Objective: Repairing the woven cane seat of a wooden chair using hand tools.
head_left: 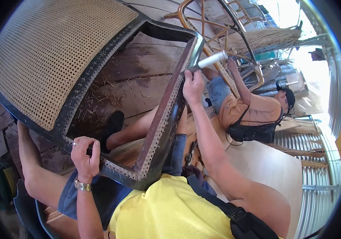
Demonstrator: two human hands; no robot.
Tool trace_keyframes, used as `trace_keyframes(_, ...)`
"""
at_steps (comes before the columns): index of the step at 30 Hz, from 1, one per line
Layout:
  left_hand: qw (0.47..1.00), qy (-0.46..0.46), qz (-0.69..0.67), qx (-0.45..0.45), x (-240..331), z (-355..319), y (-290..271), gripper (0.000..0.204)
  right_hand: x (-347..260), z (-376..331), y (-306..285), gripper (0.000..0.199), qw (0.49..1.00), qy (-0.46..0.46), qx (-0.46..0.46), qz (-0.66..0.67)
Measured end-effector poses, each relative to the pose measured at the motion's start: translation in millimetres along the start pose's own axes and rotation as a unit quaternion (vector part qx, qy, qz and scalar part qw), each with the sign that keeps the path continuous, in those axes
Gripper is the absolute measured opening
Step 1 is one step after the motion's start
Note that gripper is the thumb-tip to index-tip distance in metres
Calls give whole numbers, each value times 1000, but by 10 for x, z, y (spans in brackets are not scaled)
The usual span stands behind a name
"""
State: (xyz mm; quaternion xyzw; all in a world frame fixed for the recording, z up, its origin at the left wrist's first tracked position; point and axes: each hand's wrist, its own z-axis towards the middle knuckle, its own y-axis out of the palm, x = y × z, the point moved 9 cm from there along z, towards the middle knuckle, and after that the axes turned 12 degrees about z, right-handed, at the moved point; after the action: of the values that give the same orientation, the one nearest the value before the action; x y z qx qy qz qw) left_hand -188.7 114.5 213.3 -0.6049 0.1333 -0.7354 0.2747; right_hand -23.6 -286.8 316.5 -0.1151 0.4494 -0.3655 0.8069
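Note:
A dark wooden chair frame [166, 115] lies tilted across my lap, its open seat edged with rows of small drilled holes. Woven cane webbing [63, 47] covers its back panel at the upper left. My left hand [86, 156], with a ring and a watch, is curled over the frame where back and seat meet. At the far right corner, my right hand [193, 87] is closed around the dark end of a tool with a white cylindrical handle [213, 59], against the rail. The tool's working end is mostly hidden by the hand.
Cane scraps [102, 97] litter the plank floor [138, 59] below the seat opening. Another person [254, 107] sits to the right beside a bent rattan chair frame [204, 40]. A pale board [266, 167] lies at my right. Bundles of cane strands [262, 38] are behind.

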Motion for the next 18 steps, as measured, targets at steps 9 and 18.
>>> trace_keyframes(9, 1000, 0, 5, 12, 16, -24, -47, 5, -53, -222, -23, 19, 998, 10, -35, -46)
trace_keyframes(18, 1000, -5, 3, 7, -67, -45, -18, 5, -84, -171, 26, 20, 999, -20, -27, -29)
